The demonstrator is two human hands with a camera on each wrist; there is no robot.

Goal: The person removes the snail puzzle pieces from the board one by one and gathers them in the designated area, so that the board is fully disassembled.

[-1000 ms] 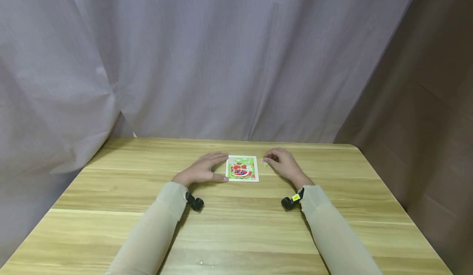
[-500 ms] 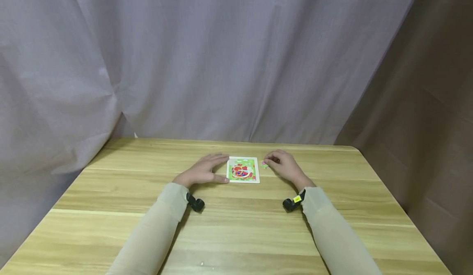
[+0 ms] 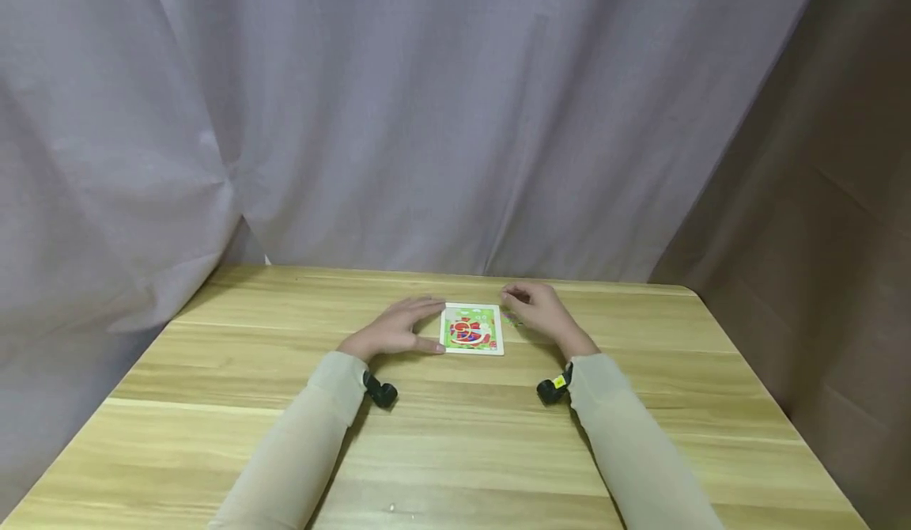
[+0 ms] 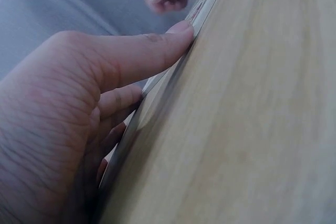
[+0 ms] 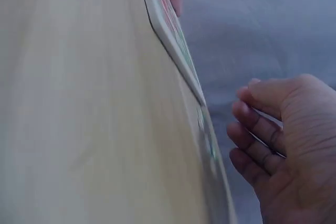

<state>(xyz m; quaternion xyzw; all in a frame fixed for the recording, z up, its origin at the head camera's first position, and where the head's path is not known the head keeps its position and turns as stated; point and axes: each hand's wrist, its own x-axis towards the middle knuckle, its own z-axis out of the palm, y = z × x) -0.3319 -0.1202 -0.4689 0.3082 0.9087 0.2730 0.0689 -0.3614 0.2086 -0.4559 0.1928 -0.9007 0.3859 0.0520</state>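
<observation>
A square puzzle board [image 3: 472, 329] with a white rim and a red, green and white picture lies flat on the table. My left hand [image 3: 395, 328] holds its left side, thumb at the near corner and fingers at the far one. The thumb [image 4: 152, 51] meets the rim in the left wrist view. Just right of the board, my right hand [image 3: 539, 308] hovers with bent fingers, the thumb close to the index fingertip in the right wrist view [image 5: 273, 124]. Whether anything is between them cannot be made out. Small coloured pieces [image 3: 514, 320] lie beneath it.
The wooden table [image 3: 455, 443] extends around both hands. Grey curtain [image 3: 427, 119] hangs behind its far edge, and a darker curtain [image 3: 818, 237] borders the right side. A small black wrist camera [image 3: 380, 392] sits below the left hand, another wrist camera [image 3: 553, 389] below the right.
My right hand has risen from the small pieces and shifted slightly left toward the board. The left hand keeps its hold on the board. The whole head view has drifted a little.
</observation>
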